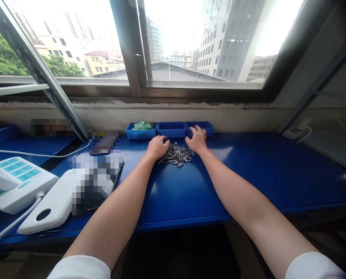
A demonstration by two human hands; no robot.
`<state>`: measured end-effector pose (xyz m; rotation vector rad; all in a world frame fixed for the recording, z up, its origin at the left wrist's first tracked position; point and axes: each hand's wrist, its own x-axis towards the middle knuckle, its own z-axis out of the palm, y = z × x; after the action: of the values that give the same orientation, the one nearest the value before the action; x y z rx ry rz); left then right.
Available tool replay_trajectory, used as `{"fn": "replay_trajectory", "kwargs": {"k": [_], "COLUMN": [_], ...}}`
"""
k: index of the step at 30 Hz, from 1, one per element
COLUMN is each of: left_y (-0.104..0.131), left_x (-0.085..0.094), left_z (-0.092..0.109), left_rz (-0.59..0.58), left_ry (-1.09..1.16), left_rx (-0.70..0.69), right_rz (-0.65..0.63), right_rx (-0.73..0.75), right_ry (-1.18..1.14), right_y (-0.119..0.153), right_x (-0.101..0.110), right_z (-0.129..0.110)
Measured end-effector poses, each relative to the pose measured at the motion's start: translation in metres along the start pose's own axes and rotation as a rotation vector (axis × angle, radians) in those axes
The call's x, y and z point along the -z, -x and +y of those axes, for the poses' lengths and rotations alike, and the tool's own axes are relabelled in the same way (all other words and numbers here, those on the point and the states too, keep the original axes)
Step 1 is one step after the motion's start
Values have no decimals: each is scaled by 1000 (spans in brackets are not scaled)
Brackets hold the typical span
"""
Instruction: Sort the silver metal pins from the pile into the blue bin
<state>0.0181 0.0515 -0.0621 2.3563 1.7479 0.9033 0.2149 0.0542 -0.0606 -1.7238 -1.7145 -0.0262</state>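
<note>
A loose pile of small metal pieces [177, 155] lies on the blue tabletop [181, 201]. At the pile's left edge is my left hand [158, 147], its fingers curled; whether it pinches a piece is too small to tell. My right hand [197, 139] is at the pile's upper right, in front of the right blue bin [209, 129], with its fingers apart and nothing visible in it. Beside that bin stands the middle blue bin [171, 133]. Green material [143, 125] lies in the left blue bin [140, 134].
On the left are a white power strip [21, 174], a white oblong device [52, 205], cables and a partly blurred dark flat item [117, 174]. A metal shelf post [59, 97] rises behind them. Another blue tray [4, 133] sits far left, near part of a person's hand.
</note>
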Motion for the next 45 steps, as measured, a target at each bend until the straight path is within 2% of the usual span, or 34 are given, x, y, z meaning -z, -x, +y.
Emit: {"fn": "replay_trajectory", "kwargs": {"k": [3,7,9,16,21,28,32,37,41,45], "left_y": [2,3,4,5,6,7,7,7,7,9], "left_x": [-6,-12,-13,-11,-9,-5,-3,0,3,4], "left_z": [-2,-3,-2,0,2,3,4,8,11,12], "left_rz": [-99,-197,-217,-192,-177,-153,-59,82,130,123], "left_ry": [29,21,4,-39,-46,15,83,196,284,358], "left_rx": [-45,-76,-96,-107,-137,-80,-91,-198,-185,-155], "right_rz": [-108,-313,-353,-338,-291,-215,-129,-96,-113,-123], "right_rx": [106,145,156,135,147,165,149,139,129,99], "right_ry": [-30,32,36,-142,-170,-223,-292,-437,-451,-449], "right_y": [6,14,17,14,13,17,18,19,20,19], "right_x": [-1,-7,-10,-17,-20,-18,-11,-4,0,2], "right_z": [-13,-25,-28,-27,-26,-27,-30,-34,-36,-35]}}
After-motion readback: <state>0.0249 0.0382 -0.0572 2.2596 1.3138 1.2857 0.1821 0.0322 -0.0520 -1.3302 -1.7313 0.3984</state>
